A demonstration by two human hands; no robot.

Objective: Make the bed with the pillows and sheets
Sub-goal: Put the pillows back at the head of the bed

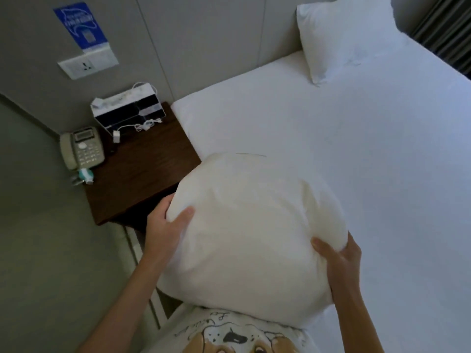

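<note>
I hold a plump cream pillow (249, 233) in front of my chest, over the near left edge of the bed. My left hand (165, 225) grips its left side, thumb on top. My right hand (339, 258) clamps its lower right corner. The bed (344, 154) is covered with a smooth white fitted sheet. A second white pillow (344, 36) leans upright against the grey headboard at the far right of the bed.
A dark wooden nightstand (142, 164) stands left of the bed, bearing a grey telephone (81, 146), a tissue box (127, 108) with a white cable, and a small teal item. A wall socket (86, 64) and blue sign are above. A curtain (443, 29) hangs at far right.
</note>
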